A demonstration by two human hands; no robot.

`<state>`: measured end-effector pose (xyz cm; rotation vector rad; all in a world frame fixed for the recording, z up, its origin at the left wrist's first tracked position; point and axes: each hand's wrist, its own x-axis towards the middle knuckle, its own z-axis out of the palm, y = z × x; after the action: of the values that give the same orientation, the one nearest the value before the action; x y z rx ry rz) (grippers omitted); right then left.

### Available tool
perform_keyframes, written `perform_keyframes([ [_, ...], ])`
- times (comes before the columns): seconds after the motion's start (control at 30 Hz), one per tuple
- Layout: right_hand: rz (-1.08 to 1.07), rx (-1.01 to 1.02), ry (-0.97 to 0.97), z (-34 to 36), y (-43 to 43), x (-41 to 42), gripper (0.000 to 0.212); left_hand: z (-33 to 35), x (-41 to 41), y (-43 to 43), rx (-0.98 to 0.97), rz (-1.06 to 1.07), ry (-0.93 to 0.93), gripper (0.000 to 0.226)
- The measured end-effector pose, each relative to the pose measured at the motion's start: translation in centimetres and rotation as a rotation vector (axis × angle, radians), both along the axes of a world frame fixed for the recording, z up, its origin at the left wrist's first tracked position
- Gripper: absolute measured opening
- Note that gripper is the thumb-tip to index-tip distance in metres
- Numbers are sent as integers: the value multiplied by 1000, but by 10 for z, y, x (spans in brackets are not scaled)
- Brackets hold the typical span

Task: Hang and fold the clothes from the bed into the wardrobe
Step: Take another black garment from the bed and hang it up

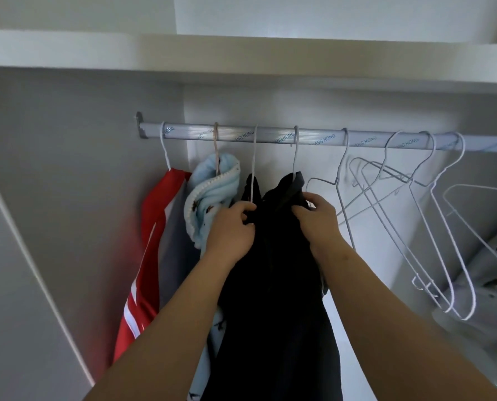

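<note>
A black garment (276, 273) hangs from a white wire hanger on the silver wardrobe rail (241, 136). My left hand (232, 230) grips its left shoulder, fingers curled into the cloth. My right hand (318, 217) pinches the right shoulder near the collar. Left of it hang a light blue fleece garment (209, 195) and a red and grey jersey (151, 244), each on its own hanger. Another black piece hangs on a hanger just behind the left hand.
Several empty white wire hangers (415, 215) hang on the rail to the right. A grey garment (484, 285) lies at the far right. A white shelf (241, 59) runs above the rail, and the wardrobe's left wall (67, 169) stands close.
</note>
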<state>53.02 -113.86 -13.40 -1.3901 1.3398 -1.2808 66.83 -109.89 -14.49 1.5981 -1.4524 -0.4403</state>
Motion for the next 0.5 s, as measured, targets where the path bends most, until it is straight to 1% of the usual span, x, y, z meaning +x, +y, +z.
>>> perform_keyframes([
  [0.1,-22,-82,117,-11,10,0,41,-4,-2,3,-1,4,16,31],
  [0.2,-12,-67,168,-28,21,-2,52,-12,-4,10,-8,-10,-58,27],
  [0.27,-45,-37,233,-41,28,-5,56,-21,-7,21,51,-10,-128,28],
  [0.3,-71,-19,219,-47,30,-7,55,-24,-7,25,84,5,-161,28],
  [0.37,-147,55,105,-55,38,-15,49,-28,-4,34,107,57,-195,28],
  [0.43,-238,85,-16,-55,44,-23,44,-27,3,40,106,111,-186,28],
  [0.5,-310,77,-87,-52,46,-28,41,-27,9,45,94,133,-167,28],
])
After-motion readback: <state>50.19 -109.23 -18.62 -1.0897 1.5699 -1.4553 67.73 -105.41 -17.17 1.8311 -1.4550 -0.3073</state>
